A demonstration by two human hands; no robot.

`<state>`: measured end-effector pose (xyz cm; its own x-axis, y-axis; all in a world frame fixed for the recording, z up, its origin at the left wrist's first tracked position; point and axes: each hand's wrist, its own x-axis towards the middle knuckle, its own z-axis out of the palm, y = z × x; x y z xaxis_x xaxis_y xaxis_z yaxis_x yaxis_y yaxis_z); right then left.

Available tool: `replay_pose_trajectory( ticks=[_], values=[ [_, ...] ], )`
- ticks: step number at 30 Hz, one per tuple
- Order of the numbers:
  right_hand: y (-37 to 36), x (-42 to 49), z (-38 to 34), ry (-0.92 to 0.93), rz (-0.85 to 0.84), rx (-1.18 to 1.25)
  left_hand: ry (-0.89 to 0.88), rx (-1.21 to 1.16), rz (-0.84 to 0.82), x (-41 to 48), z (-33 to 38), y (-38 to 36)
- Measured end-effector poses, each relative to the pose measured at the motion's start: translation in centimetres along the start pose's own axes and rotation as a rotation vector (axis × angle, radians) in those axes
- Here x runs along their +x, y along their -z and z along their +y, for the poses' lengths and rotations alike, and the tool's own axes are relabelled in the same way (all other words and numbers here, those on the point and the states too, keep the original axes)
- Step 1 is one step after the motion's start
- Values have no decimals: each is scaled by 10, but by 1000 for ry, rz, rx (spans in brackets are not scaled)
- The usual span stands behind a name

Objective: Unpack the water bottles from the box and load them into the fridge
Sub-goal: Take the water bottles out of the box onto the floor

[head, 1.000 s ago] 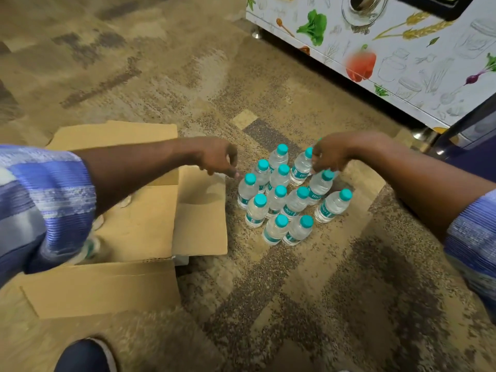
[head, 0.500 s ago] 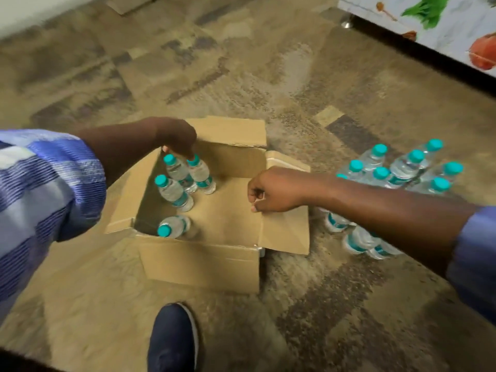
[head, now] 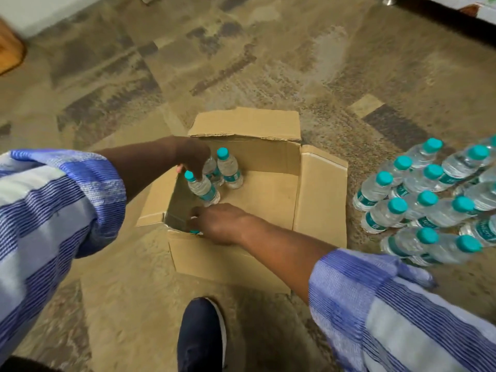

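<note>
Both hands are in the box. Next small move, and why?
Probably the right hand secures the bottle at the near-left corner of the box and lifts it out: it peeks from under that hand, while the left hand is at the upright bottles.

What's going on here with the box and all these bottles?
A person is emptying water bottles from a cardboard box on the carpet. The left hand grips the top of a far bottle in the box's far-left corner, beside a tilted bottle and an upright bottle. The right hand curls over a near bottle, mostly hidden, in the near-left corner. A cluster of unpacked bottles stands to the box's right.
</note>
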<state>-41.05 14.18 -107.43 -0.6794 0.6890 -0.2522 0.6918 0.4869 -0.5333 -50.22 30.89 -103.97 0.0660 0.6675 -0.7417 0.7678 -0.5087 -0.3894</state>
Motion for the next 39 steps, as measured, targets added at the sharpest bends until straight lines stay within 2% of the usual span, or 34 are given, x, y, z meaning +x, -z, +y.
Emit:
replay_pose_trajectory(
  ticks=[3,8,11,14,18,24,26,29,33,35,39],
  values=[
    [-4,6,3,-19,30,26,-17,27,-5,-3,5,-8],
    [-5,0,19,56,126,-58,-67,29,22,-3,8,-13],
    [23,-18,42,30,194,-98,-116,-141,6,-8,5,4],
    [73,-43,67,-72,257,-17,-196,-310,15,-28,6,40],
    [150,-88,97,-188,457,87,-337,-534,23,-63,7,100],
    [225,-168,144,-325,890,273,-673,-757,210,-106,49,164],
    [238,-197,160,-406,1004,282,-763,-751,255,-116,78,175],
    [251,-243,182,-556,1118,130,-879,-690,314,-133,126,185],
    [251,-298,213,-785,1070,-70,-1003,-585,363,-148,181,186],
    [245,-321,230,-881,1075,-70,-1034,-510,374,-152,203,182],
    [234,-359,249,-962,1031,-64,-1040,-372,389,-153,235,166]
  ],
)
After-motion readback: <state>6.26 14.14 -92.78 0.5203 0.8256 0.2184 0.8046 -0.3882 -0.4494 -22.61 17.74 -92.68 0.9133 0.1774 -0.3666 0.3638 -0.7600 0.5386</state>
